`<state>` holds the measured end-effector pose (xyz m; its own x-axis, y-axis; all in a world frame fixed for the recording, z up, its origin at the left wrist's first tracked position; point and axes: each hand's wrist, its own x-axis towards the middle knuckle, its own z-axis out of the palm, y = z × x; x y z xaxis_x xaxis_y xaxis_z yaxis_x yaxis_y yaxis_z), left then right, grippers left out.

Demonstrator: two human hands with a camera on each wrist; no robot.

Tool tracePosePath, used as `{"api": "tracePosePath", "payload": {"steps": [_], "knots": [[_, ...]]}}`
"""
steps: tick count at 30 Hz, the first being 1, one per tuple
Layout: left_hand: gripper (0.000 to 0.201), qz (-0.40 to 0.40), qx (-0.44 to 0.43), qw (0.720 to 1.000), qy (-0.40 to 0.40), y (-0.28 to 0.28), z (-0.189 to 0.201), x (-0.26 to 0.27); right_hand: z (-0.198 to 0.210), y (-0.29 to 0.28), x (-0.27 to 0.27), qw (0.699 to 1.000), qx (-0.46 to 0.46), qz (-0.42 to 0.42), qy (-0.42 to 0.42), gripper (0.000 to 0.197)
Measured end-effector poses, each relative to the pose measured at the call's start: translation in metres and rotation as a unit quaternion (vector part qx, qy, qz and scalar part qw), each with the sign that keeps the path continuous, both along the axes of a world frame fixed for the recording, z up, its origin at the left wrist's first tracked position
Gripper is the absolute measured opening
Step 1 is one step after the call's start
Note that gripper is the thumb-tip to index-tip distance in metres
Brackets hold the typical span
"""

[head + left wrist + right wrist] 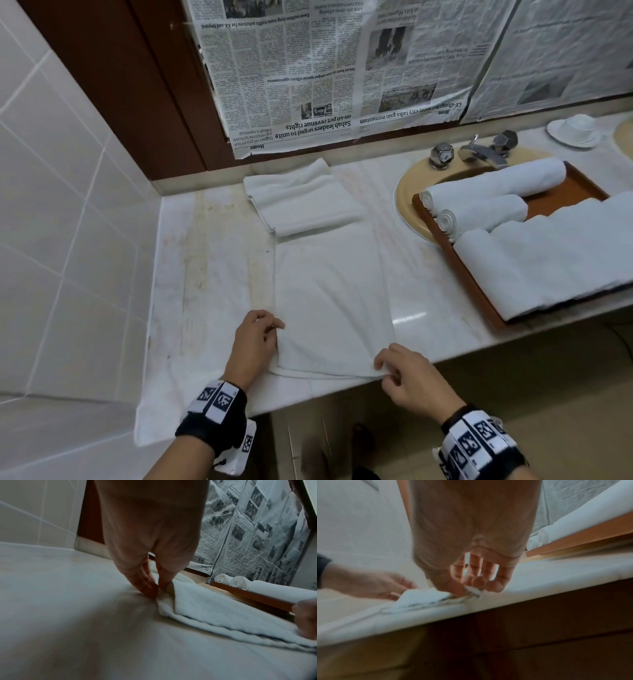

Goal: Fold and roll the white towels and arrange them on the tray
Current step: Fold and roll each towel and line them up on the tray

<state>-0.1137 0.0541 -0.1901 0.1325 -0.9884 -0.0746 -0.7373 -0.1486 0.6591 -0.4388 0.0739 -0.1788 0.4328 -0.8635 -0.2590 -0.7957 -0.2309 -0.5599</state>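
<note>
A white towel [334,301], folded into a long strip, lies flat on the marble counter [205,274], running from the counter's near edge away toward the wall. The left hand [255,344] pinches the strip's near left corner between thumb and fingertips [150,589], the fingers drawn together and pointing down onto the counter. The right hand [407,377] pinches the near right corner, thumb against curled fingers [494,584], right at the counter's front edge; the right wrist view is blurred, so the exact grip there is hard to read. At the far end of the strip a stack of folded towels [305,202] overlaps it, close to the wall. To the right, well apart from the hands, a wooden tray [469,274] rests across the beige sink [407,202] and the counter. Two rolled towels [486,192] lie side by side in the tray's far part, spiral ends facing left, and a larger white towel [555,257] fills its near part and hangs past the right side. Behind the tray stands a chrome faucet [479,150] with two faceted knobs. A white cup on a saucer [575,130] sits at the far right. Newspaper sheets [325,75] cover the surface above the counter, and white tiles [61,205] line the wall on the left.
</note>
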Motion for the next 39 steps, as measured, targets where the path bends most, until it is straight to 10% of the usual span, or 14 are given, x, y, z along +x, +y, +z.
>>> {"api": "tracePosePath", "payload": {"steps": [7, 12, 21, 28, 39], "knots": [[0.023, 0.038, 0.032, 0.999, -0.024, 0.017, 0.0, -0.023, -0.003, -0.046, 0.012, 0.988, -0.148, -0.033, -0.035, 0.034], [0.031, 0.073, 0.028, 0.997, 0.013, 0.026, -0.006, -0.035, -0.023, -0.062, 0.039, 0.988, -0.105, 0.046, 0.107, 0.067], [0.038, 0.074, 0.051, 0.994, -0.055, 0.011, 0.008, -0.047, -0.025, -0.076, 0.024, 0.985, -0.111, -0.029, 0.128, 0.071], [0.053, -0.075, 0.091, 0.979, -0.166, -0.043, -0.017, -0.09, -0.038, -0.088, 0.08, 0.984, -0.115, 0.076, 0.115, 0.063], [0.055, 0.037, 0.128, 0.979, -0.157, -0.041, -0.006, -0.051, -0.023, -0.125, 0.054, 0.984, -0.083, -0.046, 0.148, 0.062]]}}
